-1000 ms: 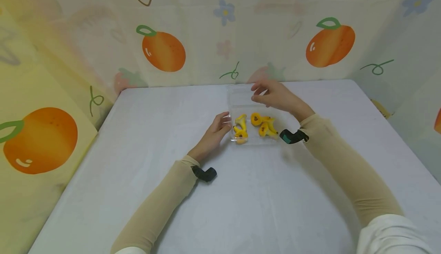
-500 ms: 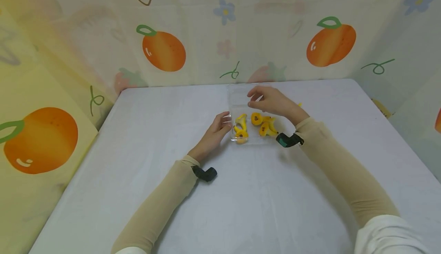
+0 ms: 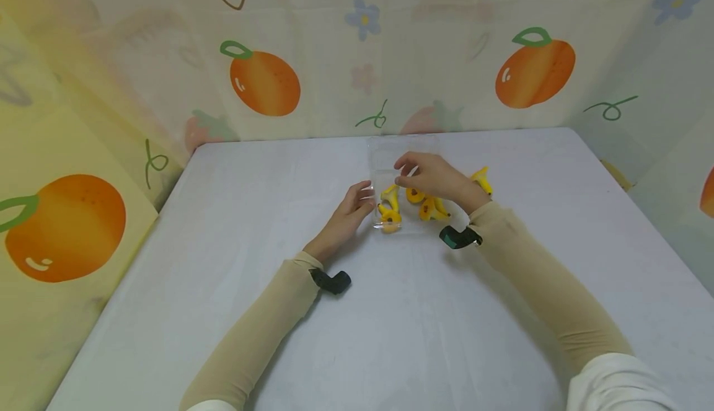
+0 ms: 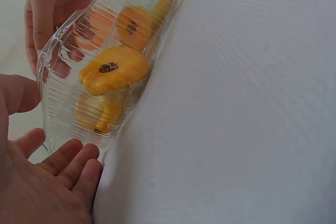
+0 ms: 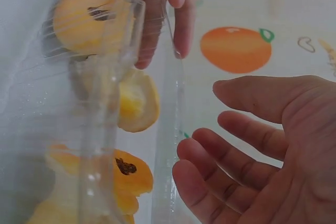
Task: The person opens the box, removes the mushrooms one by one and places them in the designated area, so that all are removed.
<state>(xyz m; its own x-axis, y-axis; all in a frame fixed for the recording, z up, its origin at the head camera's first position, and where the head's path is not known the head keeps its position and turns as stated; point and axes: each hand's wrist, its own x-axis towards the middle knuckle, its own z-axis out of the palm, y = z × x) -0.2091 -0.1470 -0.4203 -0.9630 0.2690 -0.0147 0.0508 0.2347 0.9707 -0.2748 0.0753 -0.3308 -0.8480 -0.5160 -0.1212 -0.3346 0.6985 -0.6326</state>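
A clear plastic clamshell box (image 3: pixel 415 228) lies on the table, its lid (image 3: pixel 390 145) opened back. Inside are several small yellow gourd-like fruits (image 3: pixel 431 209) with narrow necks and dark brown centres. My left hand (image 3: pixel 348 216) stays at the box's left side; in the left wrist view its thumb touches the edge and its fingers lie nearly straight along the wall. Over the back of the box hovers my right hand (image 3: pixel 432 174), fingers loosely bent, nothing between them in the right wrist view. It covers part of the box in the head view.
Another yellow fruit (image 3: pixel 483 180) sits to the right of the box, partly behind my right wrist. A white cloth (image 3: pixel 312 349) covers the table. Walls of printed fabric (image 3: pixel 329 76) enclose the back and sides.
My right hand has come left and nearer, from beside the lid to over the box. The yellow fruit behind its wrist has come into view. The left hand keeps its place.
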